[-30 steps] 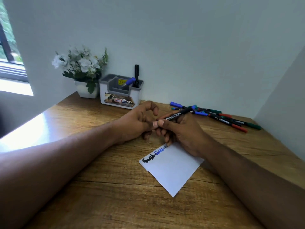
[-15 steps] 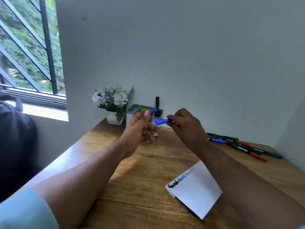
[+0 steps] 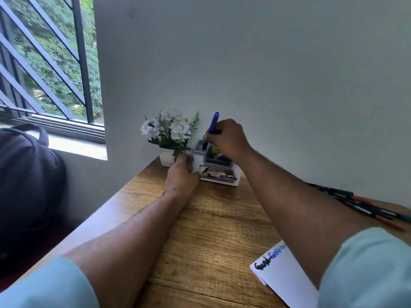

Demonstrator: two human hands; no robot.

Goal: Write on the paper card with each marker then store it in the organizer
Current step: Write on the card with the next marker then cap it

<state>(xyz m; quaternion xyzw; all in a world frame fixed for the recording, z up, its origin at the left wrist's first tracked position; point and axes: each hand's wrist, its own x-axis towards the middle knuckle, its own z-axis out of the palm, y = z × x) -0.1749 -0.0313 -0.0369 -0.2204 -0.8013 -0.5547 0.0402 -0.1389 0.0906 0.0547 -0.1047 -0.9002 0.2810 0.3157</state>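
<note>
Blue-capped marker (image 3: 213,125) stands nearly upright, pinched by the right hand (image 3: 226,138), lower end inside the organizer (image 3: 219,168) rear-left compartment. Left hand (image 3: 182,174) grips the organizer's left wall. Paper card (image 3: 287,276) lies near-right on the desk.

A single wide-angle view from a camera worn on the person's head, looking forward and slightly down along both forearms. The wooden desk (image 3: 211,230) fills the lower middle, running away to a pale wall (image 3: 266,63) straight ahead. The organizer (image 3: 219,172) at the desk's far edge sits near the centre, with both hands at it. A barred window (image 3: 51,63) occupies the upper left. Straight lines bend toward the edges.
</note>
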